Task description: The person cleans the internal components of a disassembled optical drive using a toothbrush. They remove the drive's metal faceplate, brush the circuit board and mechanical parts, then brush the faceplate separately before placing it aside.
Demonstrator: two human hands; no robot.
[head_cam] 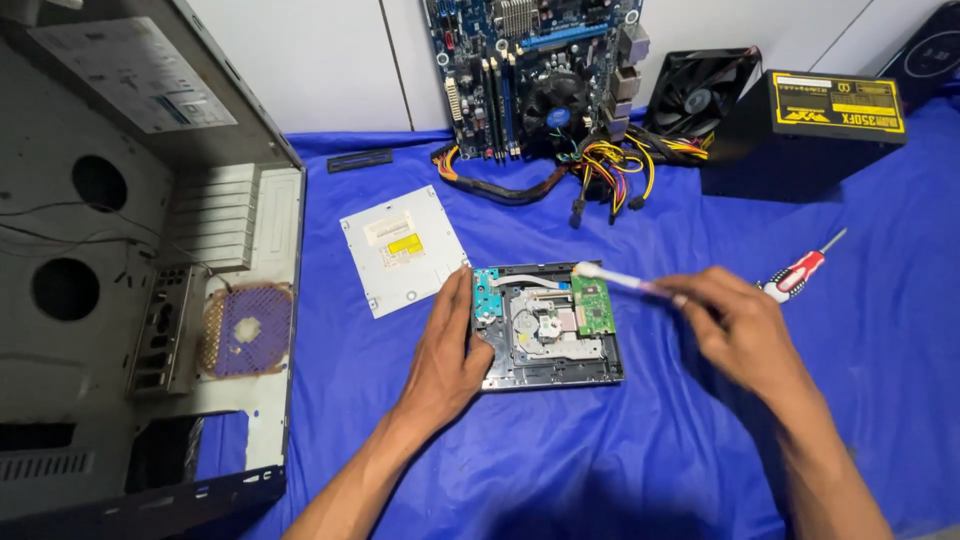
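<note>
Forearms enter from the bottom edge, both over the blue cloth (pixel 650 440) that covers the table.

Computer case (pixel 110 280) fills the left side, side panel off, mostly empty; its top and bottom are cut off by the frame. Power supply (pixel 800 130), fan (pixel 700 95) and mainboard (pixel 540 75) line the top edge, cable bundle (pixel 610 165) spilling in front; the board's upper part is out of frame.

Opened disc drive (pixel 550 325) sits centre frame, flat on the cloth, its metal cover (pixel 402 248) lying just up-left of it.

Left hand (pixel 448 345) lies flat, fingers pressing the drive's left edge, steadying it, not gripping. Right hand (pixel 730 325) pinches a thin white stick (pixel 615 278) (brush or swab, can't tell), tip over the drive's upper right corner near the green circuit board (pixel 593 305). Red-handled screwdriver (pixel 798 274) lies just right of that hand.

Handling, my read: the drive looks light and rigid at the frame but fragile inside. Ribbon cable, lens and board are exposed. Hold by the black outer frame edges only.

Hard to make out: whether the tip touches anything; the drive's left side under the fingers.
</note>
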